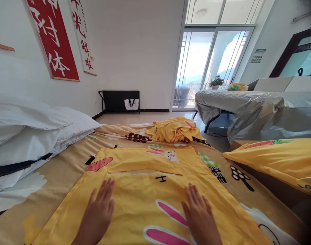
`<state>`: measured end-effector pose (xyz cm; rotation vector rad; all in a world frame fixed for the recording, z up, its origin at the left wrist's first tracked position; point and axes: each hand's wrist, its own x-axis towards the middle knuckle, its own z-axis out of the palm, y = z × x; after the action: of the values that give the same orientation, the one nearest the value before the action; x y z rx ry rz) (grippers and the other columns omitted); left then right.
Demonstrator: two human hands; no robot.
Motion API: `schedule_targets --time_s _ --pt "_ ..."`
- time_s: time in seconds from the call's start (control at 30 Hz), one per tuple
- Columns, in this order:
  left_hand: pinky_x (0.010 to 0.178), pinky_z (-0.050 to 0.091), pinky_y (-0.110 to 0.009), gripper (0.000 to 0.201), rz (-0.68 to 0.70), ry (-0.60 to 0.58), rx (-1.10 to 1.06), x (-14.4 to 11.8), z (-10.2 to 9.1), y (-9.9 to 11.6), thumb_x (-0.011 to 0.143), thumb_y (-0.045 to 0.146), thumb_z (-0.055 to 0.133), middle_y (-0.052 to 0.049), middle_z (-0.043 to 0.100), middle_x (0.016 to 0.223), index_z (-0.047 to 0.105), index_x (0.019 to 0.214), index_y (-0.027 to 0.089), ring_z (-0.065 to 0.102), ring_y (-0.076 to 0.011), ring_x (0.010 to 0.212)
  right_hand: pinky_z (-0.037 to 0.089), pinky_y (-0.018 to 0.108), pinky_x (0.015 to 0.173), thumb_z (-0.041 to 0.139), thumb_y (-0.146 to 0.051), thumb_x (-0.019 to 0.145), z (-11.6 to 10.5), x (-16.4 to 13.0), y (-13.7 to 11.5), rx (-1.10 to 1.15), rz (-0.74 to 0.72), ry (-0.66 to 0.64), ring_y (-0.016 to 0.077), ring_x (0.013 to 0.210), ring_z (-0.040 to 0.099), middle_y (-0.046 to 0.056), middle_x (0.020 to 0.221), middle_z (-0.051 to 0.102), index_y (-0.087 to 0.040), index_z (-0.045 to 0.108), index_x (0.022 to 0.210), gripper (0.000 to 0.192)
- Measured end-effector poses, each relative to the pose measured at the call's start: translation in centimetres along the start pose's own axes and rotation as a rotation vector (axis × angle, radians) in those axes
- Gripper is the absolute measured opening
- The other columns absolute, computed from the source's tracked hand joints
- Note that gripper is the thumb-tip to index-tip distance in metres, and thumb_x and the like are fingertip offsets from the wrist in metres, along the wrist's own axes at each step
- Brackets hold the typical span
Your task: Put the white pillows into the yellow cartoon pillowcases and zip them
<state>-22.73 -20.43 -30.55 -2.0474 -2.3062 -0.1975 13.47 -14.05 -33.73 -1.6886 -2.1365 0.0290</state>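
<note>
A yellow pillowcase [140,194] with rabbit and carrot prints lies spread over the bed. Across its far part runs a slit-like opening [145,172], slightly gaping. My left hand [100,211] rests on the left side of the cloth, fingers stretched out and palm down. On the right side, near the pink rabbit ears, my right hand [198,211] lies likewise with its fingers extended. Neither hand holds anything. Faint creases show in the fabric between them.
Beyond the pillowcase sits a crumpled heap of yellow cloth [174,130]. White pillows [43,129] are at the left. A yellow pillow [280,160] lies in a cardboard box on the right. Farther back stands a table with a silvery cover [260,102].
</note>
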Motion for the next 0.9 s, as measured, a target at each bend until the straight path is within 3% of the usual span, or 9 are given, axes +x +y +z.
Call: schedule_targets --time_s 0.1,0.17,0.23,0.4,0.5,0.57,0.63,0.77,0.9 --pt "0.119 0.016 -0.041 0.062 0.322 -0.139 -0.1 5.3 -1.6 9.1 0.087 0.023 0.026 -0.002 0.019 0.155 0.024 0.149 0.019 0.015 -0.0188 0.144 0.019 0.044 0.116 0.03 -0.037 0.092 0.5 4.8 -8.9 0.082 -0.33 -0.247 0.0226 0.142 0.019 0.001 0.154 0.021 -0.022 0.032 0.147 0.057" --pt "0.118 0.017 -0.039 0.058 0.346 -0.198 -0.142 7.0 -1.2 10.4 0.09 0.03 0.029 -0.004 0.024 0.154 0.03 0.148 0.021 0.019 -0.0191 0.143 0.018 0.044 0.115 0.027 -0.045 0.093 0.8 6.8 -10.3 0.087 -0.351 -0.336 0.0213 0.142 0.018 0.0 0.154 0.02 -0.024 0.031 0.147 0.059" --pt "0.117 0.02 -0.038 0.058 0.278 -0.2 -0.138 6.9 -0.3 7.1 0.091 0.041 0.03 -0.003 0.026 0.153 0.032 0.147 0.025 0.021 -0.0196 0.142 0.016 0.046 0.115 0.024 -0.053 0.092 1.0 7.2 -7.2 0.045 -0.245 -0.35 0.021 0.143 0.017 0.001 0.154 0.022 -0.025 0.032 0.147 0.062" --pt "0.114 0.022 -0.047 0.061 -0.091 -0.046 0.102 2.7 2.4 -8.9 0.09 0.045 0.024 -0.004 0.028 0.152 0.035 0.145 0.023 0.023 -0.0222 0.142 0.02 0.044 0.116 0.021 -0.062 0.085 0.0 3.5 9.4 -0.127 0.116 -0.183 0.0201 0.14 0.023 0.0 0.15 0.034 -0.032 0.038 0.144 0.068" --pt "0.113 0.022 -0.052 0.06 -0.192 -0.03 0.214 1.1 2.8 -11.9 0.088 0.041 0.023 -0.005 0.032 0.151 0.04 0.143 0.023 0.026 -0.024 0.141 0.028 0.049 0.112 0.019 -0.059 0.082 -0.8 2.4 13.2 -0.235 0.163 -0.076 0.025 0.136 0.03 0.003 0.143 0.045 -0.037 0.052 0.134 0.065" --pt "0.112 0.022 -0.053 0.059 -0.19 -0.037 0.22 1.2 1.9 -9.1 0.089 0.037 0.022 -0.006 0.033 0.15 0.042 0.142 0.02 0.027 -0.0251 0.141 0.026 0.054 0.112 0.019 -0.051 0.083 -0.9 2.9 10.6 -0.256 0.165 -0.054 0.0296 0.136 0.03 0.011 0.14 0.047 -0.027 0.055 0.133 0.067" --pt "0.113 0.023 -0.051 0.058 -0.075 -0.078 0.119 2.3 0.7 -3.8 0.089 0.034 0.023 -0.006 0.032 0.15 0.039 0.143 0.019 0.026 -0.0239 0.141 0.025 0.054 0.113 0.021 -0.045 0.085 -0.5 3.7 4.7 -0.218 0.126 -0.074 0.0299 0.137 0.029 0.013 0.142 0.045 -0.017 0.05 0.138 0.067" --pt "0.116 0.021 -0.045 0.055 0.305 -0.233 -0.201 5.6 -0.8 6.2 0.095 0.033 0.021 -0.003 0.025 0.153 0.027 0.148 0.021 0.021 -0.0184 0.143 0.031 0.046 0.113 0.029 -0.047 0.088 1.7 2.6 -9.0 0.016 -0.199 -0.269 0.0217 0.139 0.029 -0.014 0.148 0.031 -0.045 0.022 0.146 0.059" --pt "0.117 0.013 -0.051 0.054 0.501 -0.413 -0.29 7.6 0.8 9.0 0.097 0.045 0.02 -0.002 0.018 0.155 0.023 0.148 0.026 0.014 -0.02 0.144 0.044 0.044 0.1 0.036 -0.046 0.093 2.8 -2.5 -15.5 0.207 -0.666 -0.285 0.025 0.127 0.046 -0.011 0.147 0.038 -0.048 0.046 0.133 0.041"
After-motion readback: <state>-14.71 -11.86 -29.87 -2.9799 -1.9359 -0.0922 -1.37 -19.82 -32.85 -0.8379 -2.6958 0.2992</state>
